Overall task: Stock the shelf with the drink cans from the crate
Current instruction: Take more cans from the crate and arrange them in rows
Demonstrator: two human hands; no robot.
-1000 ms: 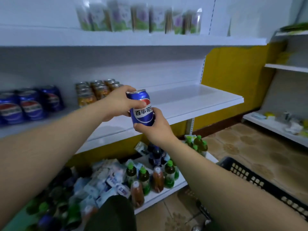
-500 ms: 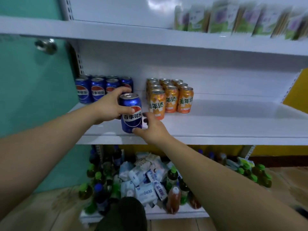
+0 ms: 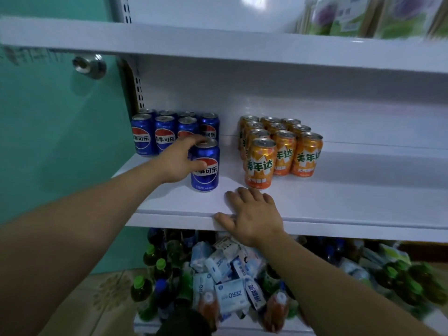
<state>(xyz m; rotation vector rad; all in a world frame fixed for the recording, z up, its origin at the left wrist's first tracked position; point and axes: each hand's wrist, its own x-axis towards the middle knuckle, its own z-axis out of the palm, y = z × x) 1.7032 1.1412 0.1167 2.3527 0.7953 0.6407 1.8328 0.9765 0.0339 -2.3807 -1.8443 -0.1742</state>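
Vs 0.5 s ago: the blue can (image 3: 205, 170) was off the board w/ the R hand at its base. Now it stands upright on the shelf (image 3: 339, 202). The R hand (image 3: 253, 215) has let go and lies flat on the shelf's front lip, fingers straight and spread, below-right of the grip, apart from the can. L hand (image 3: 177, 162) still holds the can in a narrow clasp: thumb across the label, fingers curled over the top rim.

Just behind the grip is a block of matching blue cans (image 3: 155, 135), packed close. The held can sits in front of that block's right end. Right of the grip, across a gap, orange cans (image 3: 281, 151) stand in a tight block. All cans are smooth, glossy cylinders w/ silver lids and pull tabs. The shelf is flat, white and smooth, w/ a slight sheen.

Below the grip, on the lower tier, are green-capped bottles (image 3: 139, 291) and soft blue-white packs (image 3: 230, 295), heaped. Up-left is a round, shiny door knob (image 3: 89, 66) on a teal door (image 3: 48, 141).
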